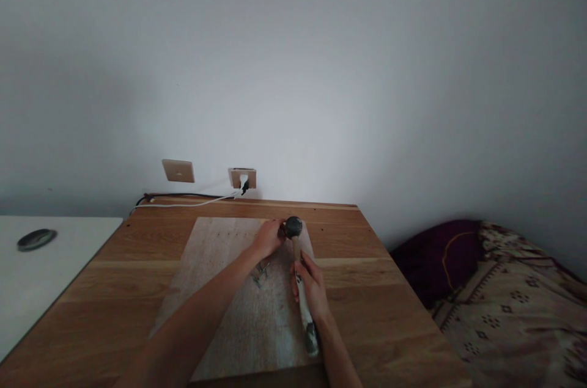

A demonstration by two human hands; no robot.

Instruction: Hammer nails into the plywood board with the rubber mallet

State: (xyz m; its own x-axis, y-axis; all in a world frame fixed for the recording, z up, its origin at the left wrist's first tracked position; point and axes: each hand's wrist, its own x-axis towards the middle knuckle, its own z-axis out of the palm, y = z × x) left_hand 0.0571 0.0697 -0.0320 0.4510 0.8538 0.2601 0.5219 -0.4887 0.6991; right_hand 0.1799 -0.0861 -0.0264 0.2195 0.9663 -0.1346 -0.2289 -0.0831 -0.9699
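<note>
My right hand (312, 283) is wrapped around the handle of a hammer (303, 314). Its dark, rounded head (293, 226) points toward the wall, and the whitish handle end comes back toward me. Just left of the head, my left hand (269, 237) has its fingers pinched together close to the board. Whatever they hold is hidden by the fingers and the hammer head. A small pile of nails (260, 273) lies on the pale wooden board (247, 327), beside my left forearm. Small dark marks run in a row near the board's far edge.
The board rests on a brown wooden table (367, 302) against the wall. Cables (183, 204) run along its back edge to a wall socket (243, 178). To the left, a white surface (55, 278) carries a dark oval object (36, 239). Patterned bedding (509, 314) lies at right.
</note>
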